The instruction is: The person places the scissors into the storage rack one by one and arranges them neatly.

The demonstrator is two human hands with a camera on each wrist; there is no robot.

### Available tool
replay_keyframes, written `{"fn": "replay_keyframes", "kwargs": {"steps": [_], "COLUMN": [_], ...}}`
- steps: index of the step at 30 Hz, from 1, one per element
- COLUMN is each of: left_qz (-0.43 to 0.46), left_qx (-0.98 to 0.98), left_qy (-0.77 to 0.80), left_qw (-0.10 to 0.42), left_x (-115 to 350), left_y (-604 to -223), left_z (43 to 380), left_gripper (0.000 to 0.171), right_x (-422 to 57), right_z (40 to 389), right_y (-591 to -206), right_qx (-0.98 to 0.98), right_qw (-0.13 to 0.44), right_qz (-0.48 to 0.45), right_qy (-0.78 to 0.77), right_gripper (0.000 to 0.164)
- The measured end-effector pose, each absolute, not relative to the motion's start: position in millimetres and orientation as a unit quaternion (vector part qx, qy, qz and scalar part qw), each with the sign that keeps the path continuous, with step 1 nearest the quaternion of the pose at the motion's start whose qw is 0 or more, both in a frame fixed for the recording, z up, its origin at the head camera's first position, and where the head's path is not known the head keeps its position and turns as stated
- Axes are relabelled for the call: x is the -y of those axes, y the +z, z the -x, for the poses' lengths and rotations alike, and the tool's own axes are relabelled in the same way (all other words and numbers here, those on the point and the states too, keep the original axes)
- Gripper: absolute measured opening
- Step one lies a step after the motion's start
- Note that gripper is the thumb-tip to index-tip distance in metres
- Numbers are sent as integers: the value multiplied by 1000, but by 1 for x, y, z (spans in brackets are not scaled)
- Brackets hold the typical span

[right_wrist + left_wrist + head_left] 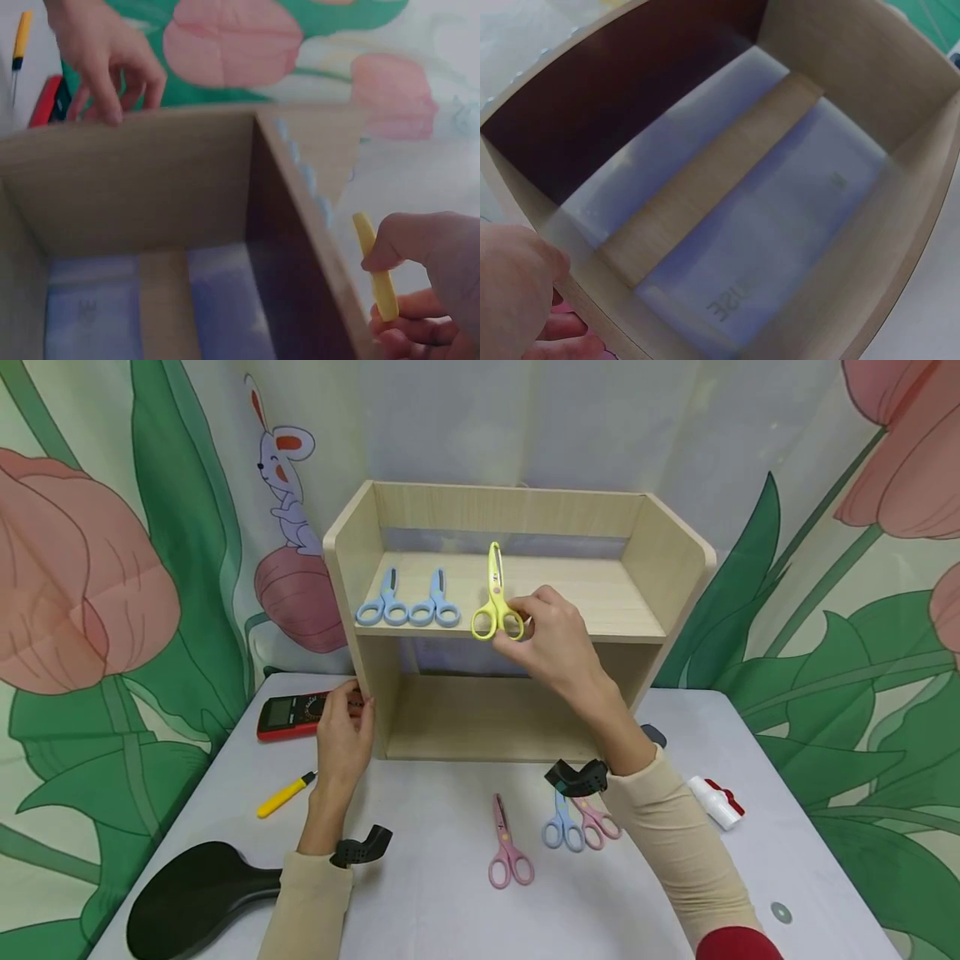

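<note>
My right hand pinches yellow-green scissors by a handle loop, blades pointing up, at the front of the upper board of a small wooden shelf. In the right wrist view the yellow handle shows edge-on between thumb and fingers. To its left on that board lie two pairs of light blue scissors, blades toward the back. My left hand touches the shelf's left side wall; the left wrist view shows the thumb at the wall's front edge, other fingers outside it.
Pink scissors, more blue scissors and another pink pair lie before the shelf. At left are a red multimeter, a yellow-handled tool and a black paddle-shaped thing. A white-and-red item and grey disc lie right.
</note>
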State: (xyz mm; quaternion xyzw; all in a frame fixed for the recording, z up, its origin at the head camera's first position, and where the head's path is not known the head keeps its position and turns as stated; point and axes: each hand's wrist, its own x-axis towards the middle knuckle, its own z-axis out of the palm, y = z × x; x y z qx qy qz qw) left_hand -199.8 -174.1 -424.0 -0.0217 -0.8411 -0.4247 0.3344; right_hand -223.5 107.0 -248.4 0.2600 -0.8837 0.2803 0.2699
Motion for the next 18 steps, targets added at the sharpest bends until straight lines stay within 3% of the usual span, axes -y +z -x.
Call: {"fn": "replay_keyframes", "kwargs": {"steps": [18], "left_qz": [14], "left_qx": [847], "left_qy": [-423], "left_qw": [323], "left_x": [174], "left_y": [-424], "left_z": [199], "left_gripper": [39], "right_x": [-96], "right_z": [255], "right_y": [-243], "right_qx": [919], "right_qw": [196], "right_qz": [-222], "right_qy": [259], "right_gripper": [43]}}
